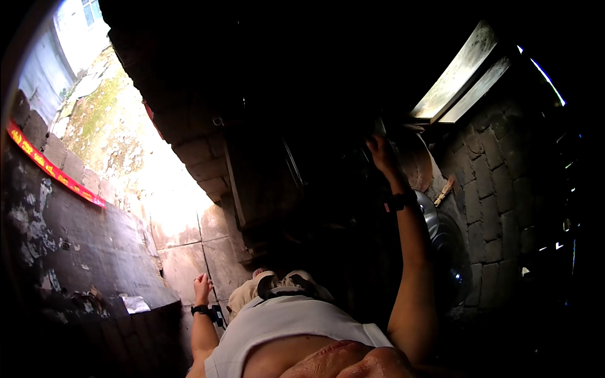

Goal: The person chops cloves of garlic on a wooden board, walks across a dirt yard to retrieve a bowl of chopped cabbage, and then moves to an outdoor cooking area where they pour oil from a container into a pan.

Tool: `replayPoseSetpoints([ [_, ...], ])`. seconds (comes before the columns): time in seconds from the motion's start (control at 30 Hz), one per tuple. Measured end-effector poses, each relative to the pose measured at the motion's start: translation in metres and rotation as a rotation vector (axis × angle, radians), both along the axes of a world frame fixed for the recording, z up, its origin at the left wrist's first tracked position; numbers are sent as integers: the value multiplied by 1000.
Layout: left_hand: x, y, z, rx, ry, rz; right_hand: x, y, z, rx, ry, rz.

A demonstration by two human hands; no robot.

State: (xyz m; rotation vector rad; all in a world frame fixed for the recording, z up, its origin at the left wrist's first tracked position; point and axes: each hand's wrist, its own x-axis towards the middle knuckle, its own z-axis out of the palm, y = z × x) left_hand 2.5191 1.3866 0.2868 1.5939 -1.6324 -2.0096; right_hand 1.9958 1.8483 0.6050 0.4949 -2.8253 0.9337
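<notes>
My right arm stretches forward into the dark, and my right hand (380, 152) has its fingers curled at a dim, upright edge. What they hold there is lost in shadow. Low at my left side hangs my left hand (201, 287), its fingers loosely folded with nothing seen in them. Beside my right forearm is a shiny, round metal vessel (428, 215), partly hidden by the arm. A short piece of wood (445, 191) lies beyond it.
A dark, box-like block (261, 183) stands ahead of me. Rough brickwork (485, 208) rises on the right, below pale slanted boards (457, 72). To the left, a red strip with yellow marks (53, 167) runs along a stained wall (94, 246); sunlit paving (179, 230) lies beside it.
</notes>
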Motion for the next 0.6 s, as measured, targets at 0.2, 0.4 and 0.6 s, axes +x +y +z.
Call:
replayPoseSetpoints([
  [0.2, -21, 11, 25, 7, -3, -68, -8, -11, -17, -1, 130, -41],
  [0.4, -18, 1, 34, -1, 48, -15, 24, 21, 36, 243, 257, -21],
  [0.6, -48, -63, 96, -234, -29, -477, 30, 22, 32, 60, 194, 49],
])
